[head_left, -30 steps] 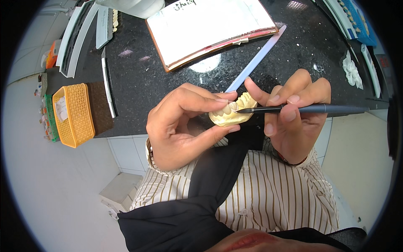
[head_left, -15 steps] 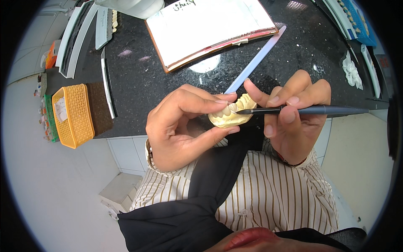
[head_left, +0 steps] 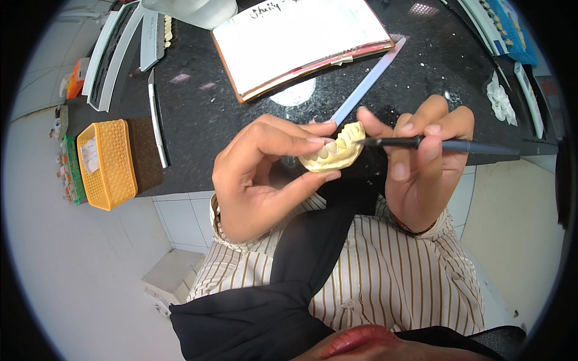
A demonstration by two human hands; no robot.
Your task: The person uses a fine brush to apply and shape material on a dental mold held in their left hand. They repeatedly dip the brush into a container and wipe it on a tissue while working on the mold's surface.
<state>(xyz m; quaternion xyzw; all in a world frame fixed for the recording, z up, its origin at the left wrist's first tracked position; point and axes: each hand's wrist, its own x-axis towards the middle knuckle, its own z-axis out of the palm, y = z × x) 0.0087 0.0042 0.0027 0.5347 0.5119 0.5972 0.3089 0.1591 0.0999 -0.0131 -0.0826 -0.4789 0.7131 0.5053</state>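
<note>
Between the thumb and fingers of my left hand (head_left: pixel 256 171) is a pale yellow dental model (head_left: pixel 331 157), its row of teeth turned up and toward the right. My right hand (head_left: pixel 424 159) grips a slim brush (head_left: pixel 475 147) with a dark handle, black neck and fine pointed tip. That tip lies at the right part of the model's teeth; whether it touches them I cannot tell. Both hands are raised at the near edge of the black speckled worktop (head_left: pixel 205 144).
Beyond the hands lies an open notebook (head_left: pixel 301 54), with a pale blue stick (head_left: pixel 370 81) slanting beside it. A yellow basket (head_left: pixel 108 165), a thin metal strip (head_left: pixel 156 120) and a tray (head_left: pixel 111 60) are at left. Crumpled tissue (head_left: pixel 501 102) and a blue box (head_left: pixel 515 36) are at right.
The brush tip has moved from the middle teeth to the right part of the model. The model has shifted slightly up and tilted in my left hand.
</note>
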